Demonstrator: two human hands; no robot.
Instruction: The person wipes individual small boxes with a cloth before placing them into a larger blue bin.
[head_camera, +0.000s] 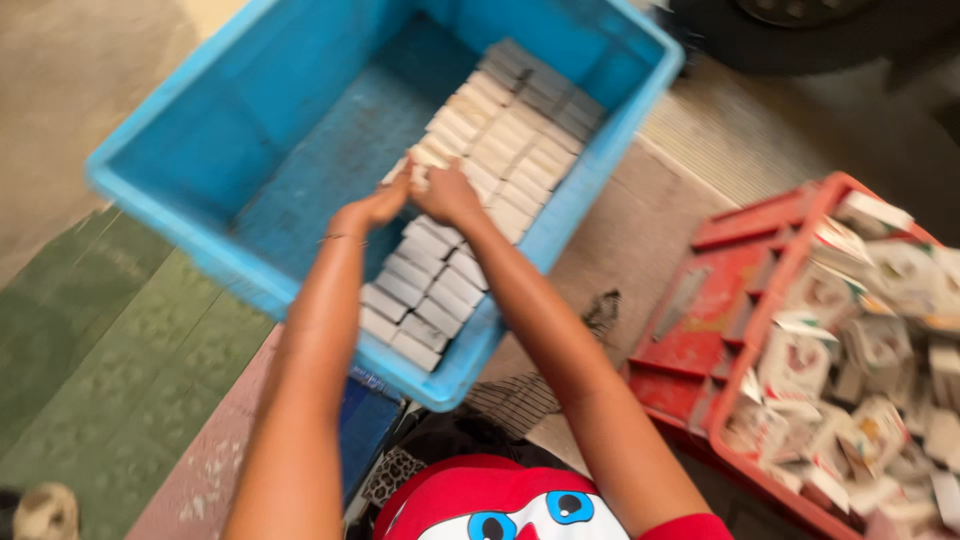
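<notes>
Fingers around small white box

The blue tub looks like smooth, slightly glossy plastic, and the red crate like harder, scuffed plastic. The small white packs seem matt paper or card, and the floor is rough, worn and dull.

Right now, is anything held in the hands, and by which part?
Both hands, left hand and right hand, pinch one small white box by its ends over the blue crate.
</notes>
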